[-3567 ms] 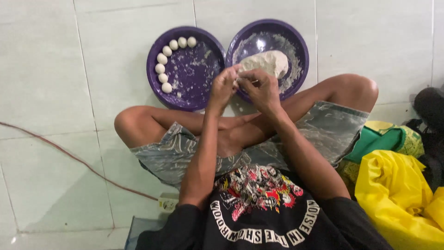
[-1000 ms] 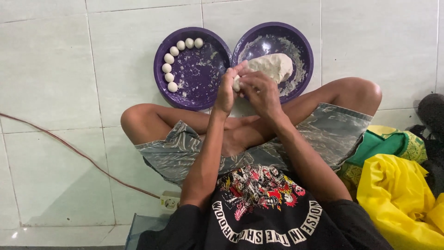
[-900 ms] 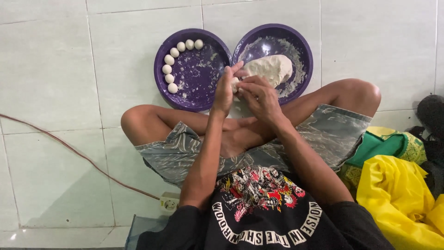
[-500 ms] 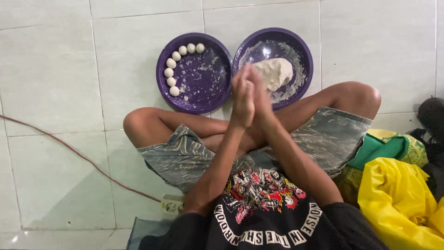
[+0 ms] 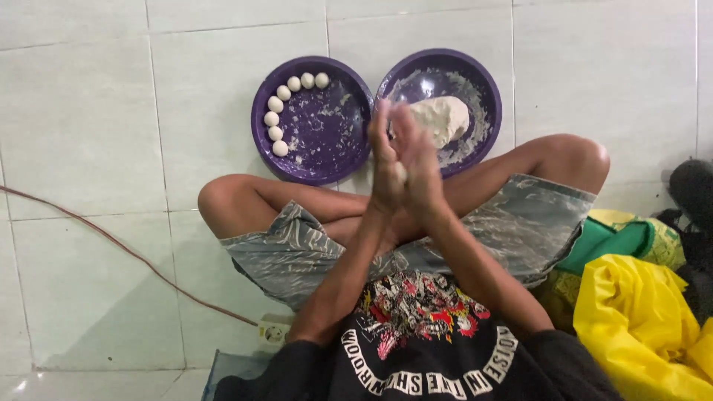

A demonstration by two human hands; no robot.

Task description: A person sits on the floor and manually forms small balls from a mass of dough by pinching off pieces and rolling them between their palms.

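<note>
I sit cross-legged on a tiled floor. My left hand point(image 5: 385, 167) and my right hand point(image 5: 421, 163) are pressed palm to palm above my shins, with a small piece of white dough point(image 5: 401, 173) just visible between them. Beyond my hands lies a purple plate point(image 5: 486, 96) holding a lump of white dough point(image 5: 443, 119) and flour smears. To its left a second purple plate point(image 5: 327, 156) carries several small white dough balls point(image 5: 276, 119) lined along its left rim.
A brown cable point(image 5: 126, 252) runs across the floor to a white socket point(image 5: 273, 332) by my left knee. Yellow cloth point(image 5: 646, 327), green cloth point(image 5: 616, 241) and a dark object point(image 5: 691, 193) lie at my right.
My hands left the dough lump on the right plate, came back toward me and closed palm to palm on a small piece of dough. The camera shifted slightly.
</note>
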